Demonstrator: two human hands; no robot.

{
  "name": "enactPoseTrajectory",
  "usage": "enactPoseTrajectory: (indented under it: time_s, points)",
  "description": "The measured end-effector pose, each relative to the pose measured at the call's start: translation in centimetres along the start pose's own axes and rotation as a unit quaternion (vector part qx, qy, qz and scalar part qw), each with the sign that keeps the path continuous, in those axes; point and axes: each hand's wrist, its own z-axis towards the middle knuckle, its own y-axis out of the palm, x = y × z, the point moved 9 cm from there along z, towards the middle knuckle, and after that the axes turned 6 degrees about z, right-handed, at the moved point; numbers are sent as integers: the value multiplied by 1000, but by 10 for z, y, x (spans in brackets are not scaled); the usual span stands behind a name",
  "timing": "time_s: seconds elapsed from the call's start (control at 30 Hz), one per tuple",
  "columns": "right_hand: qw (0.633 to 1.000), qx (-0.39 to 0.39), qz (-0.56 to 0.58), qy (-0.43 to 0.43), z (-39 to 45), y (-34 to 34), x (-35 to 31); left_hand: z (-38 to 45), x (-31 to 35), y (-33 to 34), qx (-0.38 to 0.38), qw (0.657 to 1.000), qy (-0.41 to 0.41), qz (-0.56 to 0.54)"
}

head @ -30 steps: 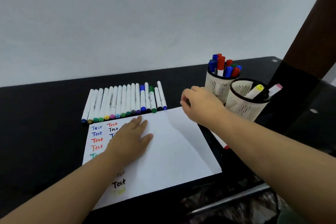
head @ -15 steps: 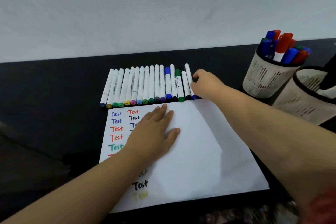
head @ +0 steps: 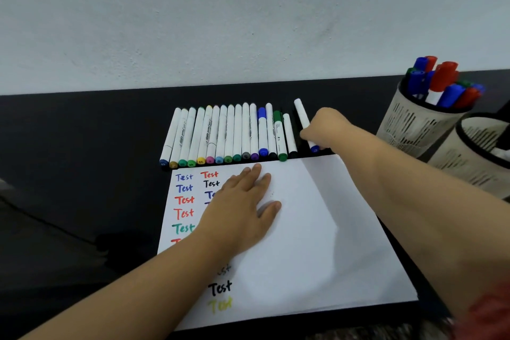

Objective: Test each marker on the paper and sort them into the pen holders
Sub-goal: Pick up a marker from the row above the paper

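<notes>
Pinching rightmost marker w/ right hand fingers; left hand fingers spread flat on paper.

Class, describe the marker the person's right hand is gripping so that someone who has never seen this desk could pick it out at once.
Find the row of markers lying side by side on the black desk just beyond the white paper. At its right end, the right hand grips one white marker. It alone sits apart from the row, tilted, with a blue end cap.
</notes>
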Motion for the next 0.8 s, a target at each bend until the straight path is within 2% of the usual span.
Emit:
enactPoseTrajectory:
  time_s: [0.07,0.13,0.23,0.37,0.43,0.5,0.57,0.67,0.73,0.8]
  points:
    - [985,16,170,22,-6,-5,12,0,0,1,-6,1000,0,-5]
    - [941,15,336,38,-20,-6,24,-1,1,0,-11,1000,0,-7]
    - [886,-27,460,48,-48,4,34,-2,2,-2,-22,1000,-8,6]
    - [852,-70,518,38,-89,13,30,-9,11,-14,-35,998,-6,43]
    - [846,-76,527,29,-106,17,29,-20,14,-22,-36,999,-33,-18]
    - [843,-74,532,18,-120,22,29,-38,14,-31,-22,988,-80,-133]
    - [838,-70,541,13,-132,31,29,-57,12,-36,-6,958,-120,-260]
    - [821,-85,564,4,-152,50,25,-83,4,-34,14,893,-178,-414]
    - [807,-103,582,-3,-162,63,21,-90,-1,-32,31,865,-200,-459]
    - [793,-116,598,-7,-170,75,16,-97,-5,-32,39,855,-212,-471]
